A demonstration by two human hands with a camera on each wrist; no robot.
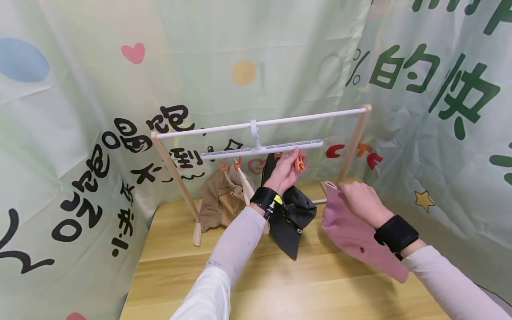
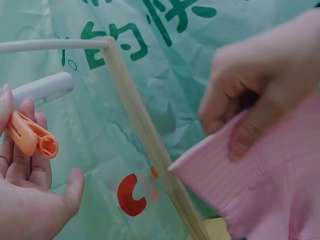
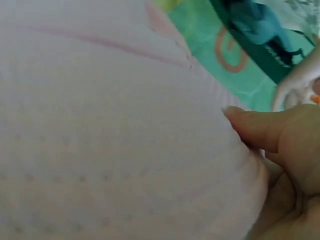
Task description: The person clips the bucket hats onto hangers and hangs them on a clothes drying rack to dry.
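My left hand (image 1: 286, 171) is raised under the right half of a pale lilac hanger bar (image 1: 264, 148). Its thumb and fingers pinch an orange clip (image 2: 31, 135) close below the bar. At the right, my right hand (image 1: 362, 202) pinches the edge of a pink fabric hat (image 2: 272, 172), with stitched rows along its brim; the hat droops below the hand. A black hat (image 1: 298, 206) hangs just beyond my left wrist, partly hidden by it. To the left a brown hat (image 1: 218, 202) hangs below orange clips (image 1: 238, 162).
The hanger hooks over a white rod (image 1: 304, 118) between wooden posts (image 1: 354, 142). This rack stands on a wood-grain table (image 1: 276, 289). Behind it hangs a printed pale green curtain (image 1: 296, 58), and more curtain closes in both sides.
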